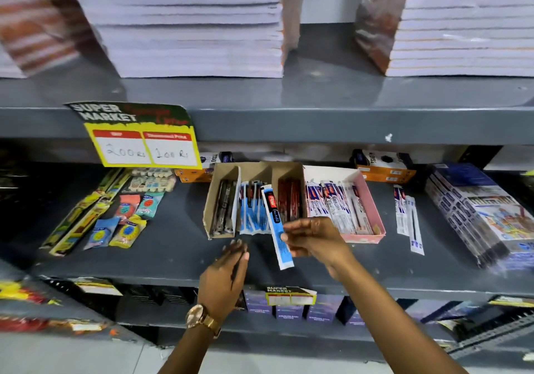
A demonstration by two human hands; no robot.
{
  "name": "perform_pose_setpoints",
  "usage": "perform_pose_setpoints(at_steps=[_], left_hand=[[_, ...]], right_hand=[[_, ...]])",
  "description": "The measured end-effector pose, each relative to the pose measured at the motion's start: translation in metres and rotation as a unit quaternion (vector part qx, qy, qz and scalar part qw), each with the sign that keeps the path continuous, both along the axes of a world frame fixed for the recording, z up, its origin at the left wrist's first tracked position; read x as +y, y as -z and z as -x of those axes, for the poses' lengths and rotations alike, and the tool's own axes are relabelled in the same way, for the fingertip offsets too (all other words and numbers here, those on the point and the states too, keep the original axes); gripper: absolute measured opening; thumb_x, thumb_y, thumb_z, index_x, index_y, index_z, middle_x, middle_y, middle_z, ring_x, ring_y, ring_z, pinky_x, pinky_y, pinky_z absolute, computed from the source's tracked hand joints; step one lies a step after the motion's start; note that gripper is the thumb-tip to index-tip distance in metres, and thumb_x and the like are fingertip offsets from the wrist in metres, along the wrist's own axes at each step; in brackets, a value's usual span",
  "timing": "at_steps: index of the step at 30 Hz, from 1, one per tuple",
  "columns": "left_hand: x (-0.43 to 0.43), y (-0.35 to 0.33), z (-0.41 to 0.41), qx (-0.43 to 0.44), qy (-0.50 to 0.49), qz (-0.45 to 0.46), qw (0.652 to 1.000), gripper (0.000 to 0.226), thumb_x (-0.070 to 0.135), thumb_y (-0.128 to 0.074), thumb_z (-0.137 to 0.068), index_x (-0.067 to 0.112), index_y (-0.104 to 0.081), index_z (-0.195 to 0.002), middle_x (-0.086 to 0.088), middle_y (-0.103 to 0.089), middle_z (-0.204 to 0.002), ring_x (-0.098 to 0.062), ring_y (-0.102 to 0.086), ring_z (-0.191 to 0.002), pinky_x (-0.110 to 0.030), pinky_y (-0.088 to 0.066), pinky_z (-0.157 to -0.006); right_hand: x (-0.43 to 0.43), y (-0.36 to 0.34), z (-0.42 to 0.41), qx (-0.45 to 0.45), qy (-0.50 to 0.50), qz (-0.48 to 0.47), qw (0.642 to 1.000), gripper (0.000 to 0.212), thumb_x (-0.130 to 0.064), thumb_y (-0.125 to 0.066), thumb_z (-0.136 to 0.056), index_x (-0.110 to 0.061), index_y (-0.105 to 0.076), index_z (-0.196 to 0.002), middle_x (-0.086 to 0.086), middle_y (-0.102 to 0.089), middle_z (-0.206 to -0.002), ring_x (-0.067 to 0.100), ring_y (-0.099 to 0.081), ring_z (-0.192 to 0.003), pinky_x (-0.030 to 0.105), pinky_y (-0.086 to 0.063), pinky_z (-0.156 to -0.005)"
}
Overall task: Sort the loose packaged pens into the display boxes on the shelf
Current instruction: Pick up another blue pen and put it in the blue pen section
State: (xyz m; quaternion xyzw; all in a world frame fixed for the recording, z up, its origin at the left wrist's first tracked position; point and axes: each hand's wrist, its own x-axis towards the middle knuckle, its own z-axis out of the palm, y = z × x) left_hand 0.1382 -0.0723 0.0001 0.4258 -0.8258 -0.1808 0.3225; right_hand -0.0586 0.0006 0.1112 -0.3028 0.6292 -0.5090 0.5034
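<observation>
My right hand (313,239) pinches a blue-and-white packaged pen (276,224) near its lower half, its top over the middle section of the brown divided display box (208,209). That box holds dark pens on the left, blue packs in the middle and red packs on the right. My left hand (226,278) hovers flat over the shelf's front edge, fingers together, holding nothing that I can see. A pink display box (375,214) of white packaged pens stands just right of it. Two loose white packaged pens (409,219) lie on the shelf further right.
Erasers and pencil packs (115,214) lie on the shelf at left under a yellow price sign (146,145). Boxed sets (479,214) are stacked at the right. Orange boxes (384,168) stand at the back. Notebook stacks (185,23) fill the shelf above.
</observation>
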Motion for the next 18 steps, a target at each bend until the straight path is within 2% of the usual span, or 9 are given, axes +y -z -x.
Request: perform_pose_setpoints(at_steps=[2,5,8,9,10,11,13,16,18], left_hand=[[-0.011,0.007,-0.015,-0.050,-0.003,0.037,0.998,0.057,0.052,-0.031,-0.097,0.014,-0.072,-0.109,-0.004,-0.071,-0.113,-0.020,-0.064,-0.109,-0.032,-0.053,-0.084],[-0.027,0.017,-0.038,-0.112,0.001,0.059,0.992,0.067,0.051,-0.020,-0.099,0.010,-0.072,-0.109,-0.007,-0.069,-0.117,-0.024,-0.062,-0.113,-0.029,-0.047,-0.096],[-0.036,0.023,-0.051,-0.105,0.033,0.069,0.992,0.061,0.043,-0.023,-0.101,0.007,-0.070,-0.112,-0.008,-0.067,-0.120,-0.023,-0.059,-0.117,-0.022,-0.026,-0.109],[-0.038,0.024,-0.053,-0.102,0.044,0.073,0.991,0.059,0.042,-0.024,-0.101,0.007,-0.070,-0.113,-0.008,-0.067,-0.121,-0.022,-0.058,-0.118,-0.022,-0.025,-0.110],[-0.039,0.024,-0.054,-0.100,0.054,0.075,0.991,0.058,0.041,-0.025,-0.101,0.007,-0.070,-0.113,-0.007,-0.066,-0.122,-0.022,-0.058,-0.118,-0.022,-0.026,-0.109],[-0.040,0.025,-0.054,-0.098,0.062,0.079,0.990,0.056,0.041,-0.026,-0.101,0.008,-0.070,-0.114,-0.007,-0.066,-0.122,-0.021,-0.057,-0.118,-0.023,-0.028,-0.109],[-0.042,0.029,-0.056,-0.098,0.073,0.087,0.989,0.054,0.039,-0.027,-0.101,0.008,-0.069,-0.115,-0.006,-0.065,-0.123,-0.022,-0.057,-0.119,-0.026,-0.032,-0.107],[-0.045,0.035,-0.058,-0.097,0.085,0.096,0.987,0.054,0.038,-0.026,-0.101,0.009,-0.068,-0.117,-0.007,-0.064,-0.125,-0.022,-0.056,-0.121,-0.029,-0.040,-0.100],[-0.046,0.036,-0.060,-0.103,0.087,0.098,0.986,0.054,0.039,-0.025,-0.101,0.010,-0.068,-0.117,-0.006,-0.064,-0.125,-0.022,-0.056,-0.121,-0.030,-0.045,-0.096]], right_hand=[[-0.020,-0.001,-0.011,0.017,-0.005,-0.004,1.000,0.016,0.010,-0.067,-0.079,-0.004,-0.065,-0.087,0.005,-0.066,-0.066,0.002,-0.062,-0.044,0.017,-0.054,-0.045],[-0.054,0.001,-0.025,0.070,0.007,-0.039,0.997,0.022,0.010,-0.066,-0.079,-0.001,-0.059,-0.097,0.012,-0.061,-0.071,0.014,-0.059,-0.051,0.024,-0.050,-0.046],[-0.089,0.001,-0.029,0.262,0.020,-0.098,0.960,0.011,-0.001,-0.065,-0.078,-0.006,-0.064,-0.089,0.015,-0.067,-0.085,0.025,-0.067,-0.072,0.029,-0.056,-0.060],[-0.099,-0.002,-0.032,0.301,0.018,-0.115,0.946,0.006,-0.002,-0.062,-0.078,-0.008,-0.062,-0.079,0.015,-0.066,-0.088,0.025,-0.067,-0.079,0.029,-0.055,-0.065],[-0.107,-0.004,-0.034,0.322,0.015,-0.122,0.939,0.010,-0.001,-0.059,-0.079,-0.009,-0.058,-0.072,0.015,-0.064,-0.087,0.024,-0.065,-0.080,0.026,-0.051,-0.066],[-0.116,-0.006,-0.035,0.337,0.008,-0.125,0.933,0.010,0.001,-0.056,-0.079,-0.007,-0.059,-0.073,0.014,-0.063,-0.088,0.024,-0.063,-0.079,0.025,-0.047,-0.063],[-0.131,-0.008,-0.042,0.353,-0.002,-0.126,0.927,0.016,0.004,-0.053,-0.082,-0.001,-0.062,-0.094,0.014,-0.061,-0.092,0.022,-0.062,-0.076,0.026,-0.050,-0.062],[-0.146,-0.007,-0.052,0.377,-0.027,-0.142,0.915,0.026,0.003,-0.049,-0.088,0.005,-0.056,-0.113,0.021,-0.061,-0.111,0.032,-0.062,-0.103,0.030,-0.046,-0.075],[-0.153,0.000,-0.056,0.384,-0.038,-0.156,0.909,0.029,0.004,-0.049,-0.088,0.005,-0.054,-0.117,0.023,-0.060,-0.119,0.036,-0.060,-0.111,0.030,-0.048,-0.082]])
